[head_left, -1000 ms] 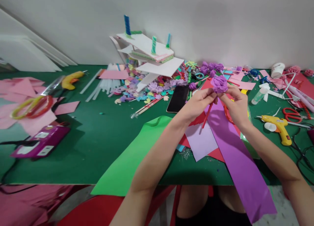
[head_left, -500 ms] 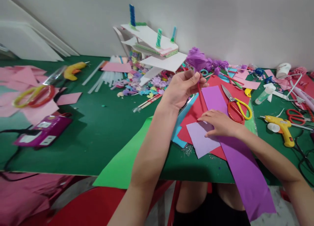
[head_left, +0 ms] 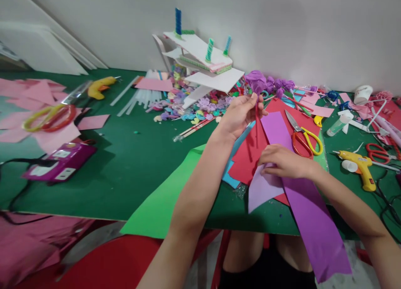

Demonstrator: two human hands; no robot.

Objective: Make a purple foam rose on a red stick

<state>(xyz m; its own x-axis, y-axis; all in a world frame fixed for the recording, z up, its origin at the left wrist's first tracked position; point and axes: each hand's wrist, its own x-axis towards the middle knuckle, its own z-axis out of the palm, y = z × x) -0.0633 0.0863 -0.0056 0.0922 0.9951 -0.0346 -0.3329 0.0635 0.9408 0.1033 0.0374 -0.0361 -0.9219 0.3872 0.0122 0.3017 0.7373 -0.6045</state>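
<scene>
My left hand (head_left: 239, 113) is closed, pinching a purple paper flower (head_left: 256, 81) just below its head. The flower's thin red stem (head_left: 257, 132) hangs down over red paper (head_left: 245, 166). My right hand (head_left: 283, 161) has its fingers curled on the top edge of a small lavender paper piece (head_left: 261, 188), which bends up from the sheets below. Beneath that hand runs a long purple paper strip (head_left: 313, 218), hanging past the table's front edge. Scissors (head_left: 307, 140) with a red and a yellow handle lie on the red paper, right of the strip.
A yellow glue gun (head_left: 360, 166) and a glue stick tube (head_left: 339, 124) are at the right. Behind stands a white tiered board model (head_left: 203, 51) among small foam flowers. A green sheet (head_left: 166, 197) overhangs the front edge. At left lie a purple box (head_left: 59, 163) and more scissors (head_left: 50, 117).
My right hand has gripped the lavender paper, which lay flat before and now curls upward. The flower has come down slightly, its stem now hanging straighter. The view has shifted a little.
</scene>
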